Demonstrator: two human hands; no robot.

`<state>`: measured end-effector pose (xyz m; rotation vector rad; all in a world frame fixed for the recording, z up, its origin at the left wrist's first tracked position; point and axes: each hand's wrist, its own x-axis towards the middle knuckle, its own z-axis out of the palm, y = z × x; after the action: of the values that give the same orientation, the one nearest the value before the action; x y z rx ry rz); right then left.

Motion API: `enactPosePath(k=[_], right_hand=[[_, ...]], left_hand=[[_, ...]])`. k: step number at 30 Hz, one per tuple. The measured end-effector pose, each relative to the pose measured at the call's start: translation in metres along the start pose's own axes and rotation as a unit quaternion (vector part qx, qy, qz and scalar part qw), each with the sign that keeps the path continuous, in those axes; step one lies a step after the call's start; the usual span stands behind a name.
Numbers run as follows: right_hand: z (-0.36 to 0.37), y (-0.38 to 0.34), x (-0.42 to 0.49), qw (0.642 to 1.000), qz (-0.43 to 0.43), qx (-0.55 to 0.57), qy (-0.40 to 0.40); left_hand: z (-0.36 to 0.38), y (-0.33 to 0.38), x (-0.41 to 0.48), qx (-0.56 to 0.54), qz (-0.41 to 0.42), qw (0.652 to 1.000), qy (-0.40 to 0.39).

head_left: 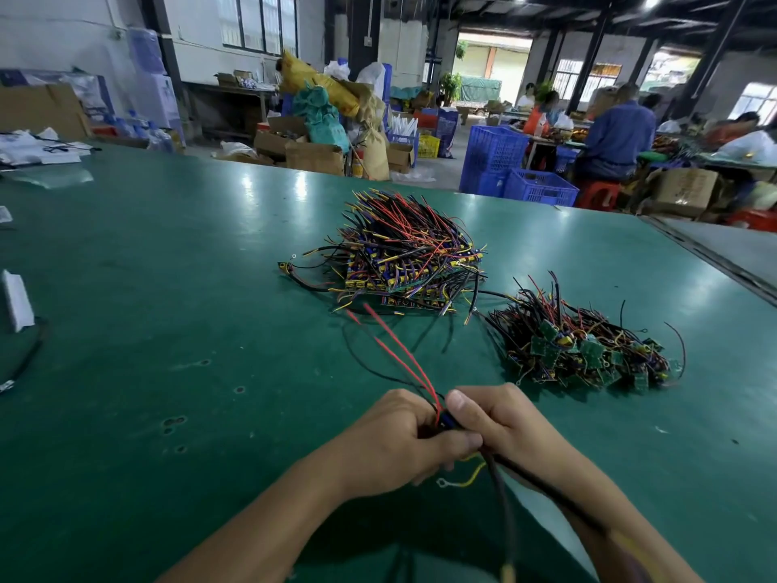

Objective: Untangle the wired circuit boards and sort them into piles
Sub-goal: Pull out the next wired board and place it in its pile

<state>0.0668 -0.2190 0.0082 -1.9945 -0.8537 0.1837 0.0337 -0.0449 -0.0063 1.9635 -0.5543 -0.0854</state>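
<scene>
Near centre on the counter [168,309], the wired board [445,418] is mostly hidden by fingers. Left hand [395,439] curls round it, thumb across. Right hand [500,418] pinches it from the right. Its red wires [395,351] point far-left; black cables [504,511] trail near, cut off by the frame. Stacked pile [403,254] far centre, tangled pile [588,351] right.

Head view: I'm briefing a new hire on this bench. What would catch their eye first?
A big heap of wired boards sits at the middle of the green table, with a smaller tangled pile to its right. Nearest the camera, the left hand and right hand grip one wired board together.
</scene>
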Motion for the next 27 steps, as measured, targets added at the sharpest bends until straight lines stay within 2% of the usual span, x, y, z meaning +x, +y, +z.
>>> enactPosePath(k=[4,11,16,20,27], right_hand=[[-0.003,0.001,-0.003,0.999,0.007,0.039,0.012],[0.007,0.003,0.002,0.992,0.026,0.114,0.054],[0.016,-0.001,0.002,0.982,0.023,0.172,0.077],[0.019,-0.003,0.000,0.985,0.035,0.151,0.078],[0.036,0.002,0.001,0.964,0.081,0.205,0.152]], left_hand=[[0.004,0.003,0.000,-0.045,-0.012,0.998,-0.031],[0.006,0.004,0.000,-0.178,-0.030,0.984,-0.012],[0.003,0.004,0.000,-0.183,-0.026,0.983,-0.021],[-0.002,0.005,-0.003,-0.183,-0.007,0.983,-0.020],[-0.006,0.005,-0.007,-0.202,-0.009,0.979,-0.028]])
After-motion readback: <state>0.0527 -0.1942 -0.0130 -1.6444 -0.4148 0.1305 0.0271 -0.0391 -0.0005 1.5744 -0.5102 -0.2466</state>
